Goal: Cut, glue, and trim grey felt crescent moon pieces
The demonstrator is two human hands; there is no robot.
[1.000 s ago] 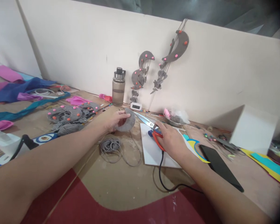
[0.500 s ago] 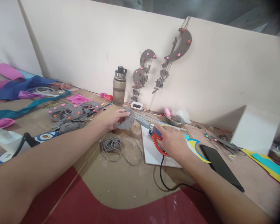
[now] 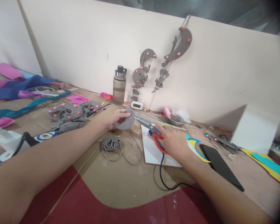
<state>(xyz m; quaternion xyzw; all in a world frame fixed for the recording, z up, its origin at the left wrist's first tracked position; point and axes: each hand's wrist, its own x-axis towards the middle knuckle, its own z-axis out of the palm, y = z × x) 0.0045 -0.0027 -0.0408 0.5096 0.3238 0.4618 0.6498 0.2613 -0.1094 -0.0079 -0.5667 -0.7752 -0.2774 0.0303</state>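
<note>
To the left, soft grey felt-like shapes dotted pink and orange (image 3: 70,110) heap on the brown desk (image 3: 116,183). The left hand (image 3: 118,118) pinches a thin, rounded grey felt-like piece (image 3: 128,123) behind a coil of smooth grey cord (image 3: 110,144). At its right edge, steel-bladed, red-handled scissors (image 3: 145,122) look duller than a second ago, suggesting a slight turn; the right hand (image 3: 175,140) wraps their handles.

- Grey piece (image 3: 128,122): flat, matte, with a curved outer edge; held raised and tilted, its left part covered by fingers.
- Scissors (image 3: 151,127): metal blades, red and blue handles; held slanting, points up-left, just beside the piece's right edge. Contact and blade opening unclear.
</note>
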